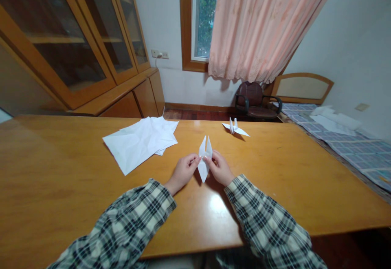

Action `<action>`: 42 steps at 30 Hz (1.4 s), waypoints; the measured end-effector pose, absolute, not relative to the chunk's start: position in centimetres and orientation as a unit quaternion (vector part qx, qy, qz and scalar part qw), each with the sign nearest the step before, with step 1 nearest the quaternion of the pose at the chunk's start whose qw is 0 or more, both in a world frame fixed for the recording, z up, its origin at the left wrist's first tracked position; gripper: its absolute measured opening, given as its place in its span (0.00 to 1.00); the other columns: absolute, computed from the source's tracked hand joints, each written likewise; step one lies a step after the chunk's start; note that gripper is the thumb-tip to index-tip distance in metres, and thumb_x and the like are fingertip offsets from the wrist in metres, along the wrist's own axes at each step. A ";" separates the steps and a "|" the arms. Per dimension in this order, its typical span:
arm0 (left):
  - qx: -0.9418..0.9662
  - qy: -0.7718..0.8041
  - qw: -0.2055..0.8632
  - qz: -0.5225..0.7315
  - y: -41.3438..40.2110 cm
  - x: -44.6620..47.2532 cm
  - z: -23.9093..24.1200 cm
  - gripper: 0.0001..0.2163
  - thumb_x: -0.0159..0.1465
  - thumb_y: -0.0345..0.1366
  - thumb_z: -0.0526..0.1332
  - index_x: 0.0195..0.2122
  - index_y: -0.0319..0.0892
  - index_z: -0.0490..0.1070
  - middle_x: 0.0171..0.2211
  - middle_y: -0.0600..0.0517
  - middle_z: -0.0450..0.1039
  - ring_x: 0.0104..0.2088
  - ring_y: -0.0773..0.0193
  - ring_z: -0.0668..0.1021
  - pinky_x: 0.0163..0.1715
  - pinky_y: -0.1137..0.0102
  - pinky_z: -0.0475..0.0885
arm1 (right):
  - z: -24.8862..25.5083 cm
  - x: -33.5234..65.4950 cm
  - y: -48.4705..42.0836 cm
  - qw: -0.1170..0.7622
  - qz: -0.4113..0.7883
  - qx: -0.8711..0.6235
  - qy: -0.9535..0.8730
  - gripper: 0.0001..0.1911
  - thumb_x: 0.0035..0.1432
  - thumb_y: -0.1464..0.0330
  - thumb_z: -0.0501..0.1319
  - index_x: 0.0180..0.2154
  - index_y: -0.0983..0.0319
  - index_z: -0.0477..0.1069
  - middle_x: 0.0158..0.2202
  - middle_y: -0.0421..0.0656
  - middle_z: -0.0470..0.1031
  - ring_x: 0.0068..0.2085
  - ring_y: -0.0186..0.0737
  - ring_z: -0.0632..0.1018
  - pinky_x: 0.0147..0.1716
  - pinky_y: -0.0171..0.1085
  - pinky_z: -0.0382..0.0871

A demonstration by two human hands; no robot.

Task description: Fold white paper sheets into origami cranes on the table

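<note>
A folded white paper [203, 172], diamond-shaped with two narrow points split apart at the far end, is held between my two hands just over the table. My left hand [183, 172] pinches its left edge near the middle. On the opposite edge, my right hand [220, 169] grips it with thumb and fingers, the thumb lying on the near face. Beyond my right hand stands a finished-looking white paper crane [234, 127] with its wings spread. Several loose white paper sheets [140, 140] lie overlapping on the left.
The wooden table [76, 171] spans the view, its near edge close to my body. Behind it are a glass-doored cabinet [91, 40], a pink curtain [259, 24] and a dark armchair [253, 100]. A bed [342, 138] with a checked cover stands at right.
</note>
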State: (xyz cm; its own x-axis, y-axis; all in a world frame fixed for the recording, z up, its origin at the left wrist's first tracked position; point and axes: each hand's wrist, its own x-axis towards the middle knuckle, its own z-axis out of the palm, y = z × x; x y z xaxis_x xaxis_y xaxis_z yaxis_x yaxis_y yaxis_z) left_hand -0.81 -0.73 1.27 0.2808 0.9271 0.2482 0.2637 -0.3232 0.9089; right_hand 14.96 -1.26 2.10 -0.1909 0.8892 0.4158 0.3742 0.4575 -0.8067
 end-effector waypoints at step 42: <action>0.623 0.363 0.500 0.480 -0.8 -0.7 1.0 0.12 0.63 0.41 0.53 0.46 0.43 0.64 0.39 0.51 0.67 0.34 0.66 0.71 0.33 0.72 0.70 | 1.7 14.5 -1.5 0.454 0.638 -0.370 -0.500 0.18 0.48 0.55 0.63 0.27 0.65 0.73 0.22 0.39 0.67 0.23 0.29 0.63 0.23 0.32 0.53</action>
State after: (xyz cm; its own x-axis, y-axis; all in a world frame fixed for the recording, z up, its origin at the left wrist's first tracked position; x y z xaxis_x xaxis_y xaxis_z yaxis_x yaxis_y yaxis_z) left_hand -0.66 -0.75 0.96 0.2756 0.9324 0.2340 -0.0269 -0.2358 0.9714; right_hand 14.49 -1.52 1.69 -0.3138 0.9493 -0.0189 -0.2082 -0.0882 -0.9741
